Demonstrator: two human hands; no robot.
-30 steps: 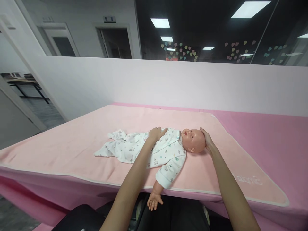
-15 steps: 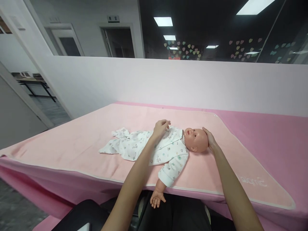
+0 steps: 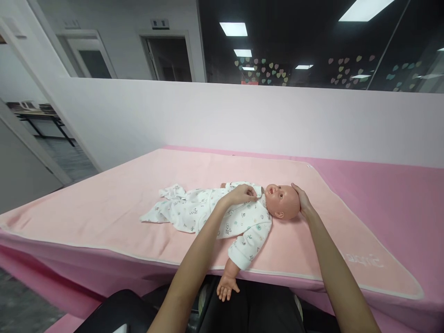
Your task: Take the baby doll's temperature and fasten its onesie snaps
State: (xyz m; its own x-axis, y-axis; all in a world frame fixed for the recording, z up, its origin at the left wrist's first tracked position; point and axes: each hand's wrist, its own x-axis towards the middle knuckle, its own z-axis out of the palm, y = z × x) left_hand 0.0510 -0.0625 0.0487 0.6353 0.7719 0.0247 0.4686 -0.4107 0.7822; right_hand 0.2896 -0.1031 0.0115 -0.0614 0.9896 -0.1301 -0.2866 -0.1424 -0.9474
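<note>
A baby doll point(image 3: 282, 202) lies on its back, head to the right, in a white printed shirt point(image 3: 247, 225) and matching trousers point(image 3: 187, 210). Against the crown of its head, my right hand point(image 3: 303, 201) is cupped. My left hand point(image 3: 243, 194) rests over the upper chest, its fingers curled together at the shirt's front near the collar; the fingertips are partly hidden. The doll's near arm point(image 3: 228, 280) hangs over the table's front edge with its palm up. Its far hand point(image 3: 223, 185) shows just past the chest.
A peach blanket point(image 3: 114, 194) with a white border lies under the doll, over a pink cloth point(image 3: 391, 199) covering the table. Behind stands a white partition point(image 3: 263, 120) with dark glass above. My legs point(image 3: 263, 305) are below the front edge.
My left hand has come down and to the right, from above the doll's middle to the shirt near its collar, uncovering the far hand. My right hand stays on the head.
</note>
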